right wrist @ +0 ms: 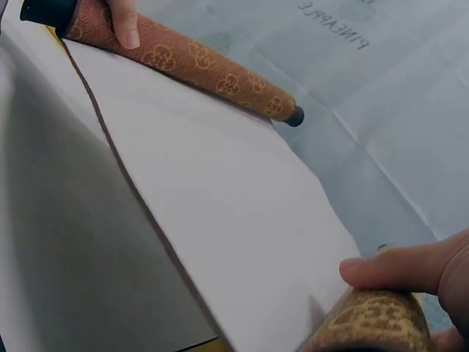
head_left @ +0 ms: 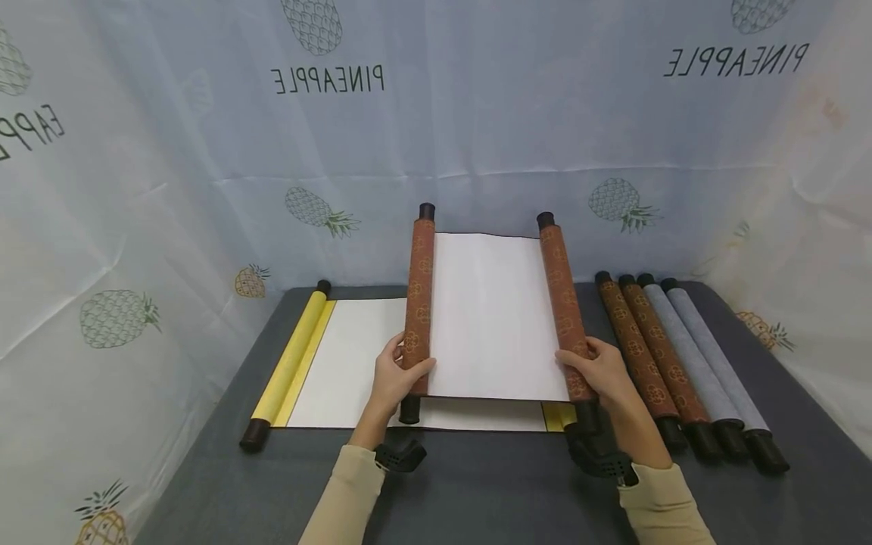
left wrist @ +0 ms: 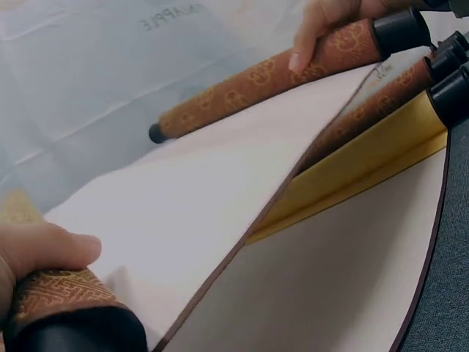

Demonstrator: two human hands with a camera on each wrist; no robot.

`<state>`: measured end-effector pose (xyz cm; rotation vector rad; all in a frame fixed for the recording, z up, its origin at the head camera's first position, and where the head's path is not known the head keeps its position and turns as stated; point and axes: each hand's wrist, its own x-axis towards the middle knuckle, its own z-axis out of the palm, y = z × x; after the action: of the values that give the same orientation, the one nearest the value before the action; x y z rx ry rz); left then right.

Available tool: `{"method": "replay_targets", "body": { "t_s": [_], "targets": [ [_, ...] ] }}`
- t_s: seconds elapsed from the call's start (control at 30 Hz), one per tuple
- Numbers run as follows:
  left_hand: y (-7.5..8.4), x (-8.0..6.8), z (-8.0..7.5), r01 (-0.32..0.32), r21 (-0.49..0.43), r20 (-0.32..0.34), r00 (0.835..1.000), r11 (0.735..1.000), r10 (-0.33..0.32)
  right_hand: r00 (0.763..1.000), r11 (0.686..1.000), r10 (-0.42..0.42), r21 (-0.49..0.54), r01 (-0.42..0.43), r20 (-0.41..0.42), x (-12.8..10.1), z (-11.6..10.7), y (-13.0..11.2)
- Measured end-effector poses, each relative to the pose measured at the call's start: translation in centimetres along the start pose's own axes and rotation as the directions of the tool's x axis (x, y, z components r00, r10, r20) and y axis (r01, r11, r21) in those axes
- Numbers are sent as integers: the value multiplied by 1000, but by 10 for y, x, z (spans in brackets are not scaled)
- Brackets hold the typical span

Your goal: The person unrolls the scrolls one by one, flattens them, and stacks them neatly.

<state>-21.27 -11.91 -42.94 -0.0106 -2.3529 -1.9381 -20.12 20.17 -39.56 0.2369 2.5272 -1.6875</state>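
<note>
1. Sleeves nearest cam; L hand, R hand grip brown scroll, one side each.
2. White sheet btwn fingers; uneven pull cd crease it.
3. Yellow scroll below fingers; slipped grip cd scuff it.

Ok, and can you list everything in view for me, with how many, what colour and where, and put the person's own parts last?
Partly unrolled scroll: one, patterned brown rolls, white sheet, held up between the hands
Unrolled scroll: one, yellow with white sheet, on the table behind and below the held one
Rolled brown scrolls: two, patterned, side by side at the table's right
Rolled grey scrolls: two, to the right of the brown pair
Table: one, dark grey, under everything
Cloth backdrop: pale, printed with pineapples, behind and at the sides
Wrist devices: two, black, one per wrist
Sleeves: two, beige, on the forearms
Hands: two, bare, one gripping each brown roll
</note>
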Motion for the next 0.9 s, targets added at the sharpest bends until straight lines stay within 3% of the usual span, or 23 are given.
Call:
{"method": "replay_targets", "body": {
  "t_s": [0.3,0.47,0.67,0.9],
  "targets": [
    [-4,3,6,36,11,51,998,999,-36,999,998,39,-40,-39,15,0,-1,-5],
    [-4,2,12,65,-35,11,998,997,-64,998,998,60,-1,-60,15,0,0,-8],
    [-1,-1,14,73,22,-77,994,997,-71,996,994,88,64,-87,-17,-2,3,-10],
    [1,-1,9,32,51,-92,995,998,-27,995,997,75,12,-74,-72,-2,6,-7]
  ]
}}
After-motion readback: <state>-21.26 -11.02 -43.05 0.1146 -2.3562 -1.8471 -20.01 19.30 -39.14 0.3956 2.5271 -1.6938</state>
